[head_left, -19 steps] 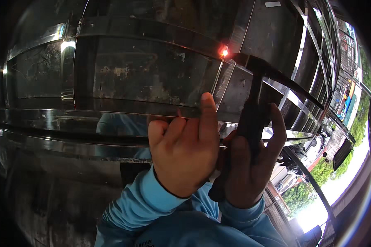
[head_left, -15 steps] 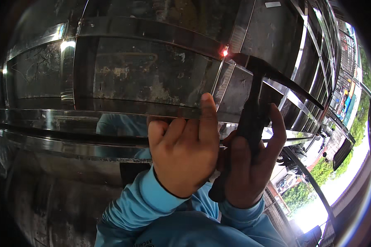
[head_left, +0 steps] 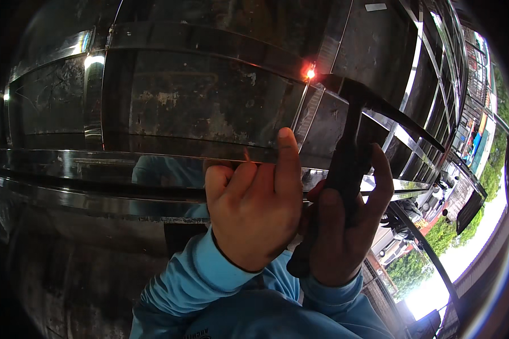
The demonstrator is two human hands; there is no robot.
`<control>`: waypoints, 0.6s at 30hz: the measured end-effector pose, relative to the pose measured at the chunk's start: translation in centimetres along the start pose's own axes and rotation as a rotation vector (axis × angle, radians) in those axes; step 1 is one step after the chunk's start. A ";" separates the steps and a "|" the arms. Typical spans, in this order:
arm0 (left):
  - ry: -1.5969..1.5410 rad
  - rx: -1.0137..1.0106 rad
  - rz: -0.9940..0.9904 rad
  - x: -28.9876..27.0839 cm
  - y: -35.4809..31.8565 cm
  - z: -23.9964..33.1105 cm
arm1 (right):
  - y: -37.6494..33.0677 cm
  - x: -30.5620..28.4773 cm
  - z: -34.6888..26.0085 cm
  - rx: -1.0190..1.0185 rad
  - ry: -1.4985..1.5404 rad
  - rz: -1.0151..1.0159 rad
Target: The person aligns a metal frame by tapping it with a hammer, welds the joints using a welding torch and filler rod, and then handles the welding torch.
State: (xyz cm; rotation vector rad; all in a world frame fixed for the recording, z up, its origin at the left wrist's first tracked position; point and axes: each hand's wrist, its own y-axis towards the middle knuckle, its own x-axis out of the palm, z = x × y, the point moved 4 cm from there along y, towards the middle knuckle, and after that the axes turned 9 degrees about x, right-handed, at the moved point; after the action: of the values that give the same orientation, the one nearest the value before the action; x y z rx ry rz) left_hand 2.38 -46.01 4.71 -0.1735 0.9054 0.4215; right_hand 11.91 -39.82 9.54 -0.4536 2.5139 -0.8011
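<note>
My right hand [head_left: 342, 243] is closed around the dark grip of a hammer [head_left: 345, 164]. The hammer's head has a long tapering arm on its right; its left end is beside a red-white glowing spot [head_left: 310, 74] at a joint of the metal frame. Whether head and joint touch, I cannot tell. My left hand [head_left: 254, 212] is in front of the lower shiny rail [head_left: 96, 161], its back toward me. Its index finger points up and the other fingers are curled; what they hold, if anything, is hidden.
Dark, scuffed panels [head_left: 186, 101] lie among the shiny metal bars [head_left: 94, 96] of the frame. More bars [head_left: 424, 51] run up the right side. Beyond them are greenery [head_left: 407, 274] and bright daylight. My knees in blue cloth [head_left: 254, 319] are below my hands.
The glow at the joint has become brighter and wider. Both hands and the hammer have barely shifted. A faint orange streak now shows just above my left hand's knuckles.
</note>
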 end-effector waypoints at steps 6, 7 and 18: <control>0.031 0.021 0.022 0.1 -0.1 -0.1 | 0.3 -0.1 0.2 -0.045 -0.039 -0.010; -0.218 -0.005 0.119 -0.2 0.2 -0.5 | 0.6 -0.3 0.5 -0.110 -0.054 -0.039; 0.034 0.010 -0.030 -0.1 0.3 0.4 | 0.1 -0.4 -0.2 -0.067 0.019 -0.031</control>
State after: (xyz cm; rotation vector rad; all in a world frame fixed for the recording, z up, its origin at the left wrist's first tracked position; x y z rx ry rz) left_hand 2.49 -45.66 5.00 -0.1855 0.9372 0.3869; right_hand 12.08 -39.49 9.79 -0.5102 2.5636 -0.7376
